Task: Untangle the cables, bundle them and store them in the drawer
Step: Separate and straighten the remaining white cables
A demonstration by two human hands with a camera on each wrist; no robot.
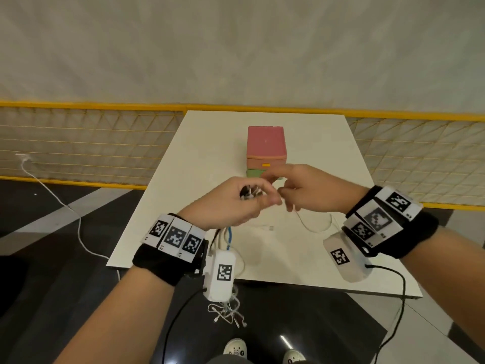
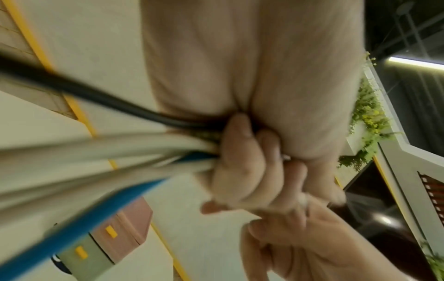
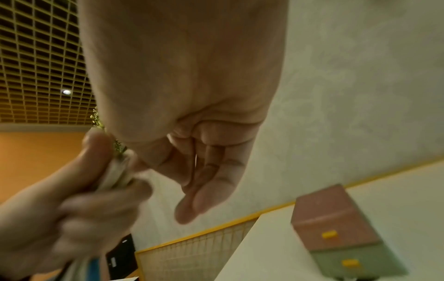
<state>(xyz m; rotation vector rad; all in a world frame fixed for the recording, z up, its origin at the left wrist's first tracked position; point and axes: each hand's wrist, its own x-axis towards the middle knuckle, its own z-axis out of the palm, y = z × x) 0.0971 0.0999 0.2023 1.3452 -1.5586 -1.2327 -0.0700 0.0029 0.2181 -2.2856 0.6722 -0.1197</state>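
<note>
My left hand [image 1: 244, 203] grips a bundle of cables [image 1: 249, 193] in its fist above the white table [image 1: 204, 158]. In the left wrist view black, white and blue cables [image 2: 96, 152] run out of the fist. Their loose ends [image 1: 228, 311] hang past the table's near edge. My right hand [image 1: 299, 187] meets the left fist fingertip to fingertip and pinches a white cable [image 1: 312, 227], which loops down onto the table. Behind the hands stands a small drawer box [image 1: 266, 145], pink on top and green below, with both drawers shut.
A white plug end [image 1: 270, 228] lies on the table between my wrists. A yellow mesh fence [image 1: 78, 143] runs behind the table. Another white cable [image 1: 52, 190] trails across the dark floor at left. My shoes [image 1: 236, 350] show below the table edge.
</note>
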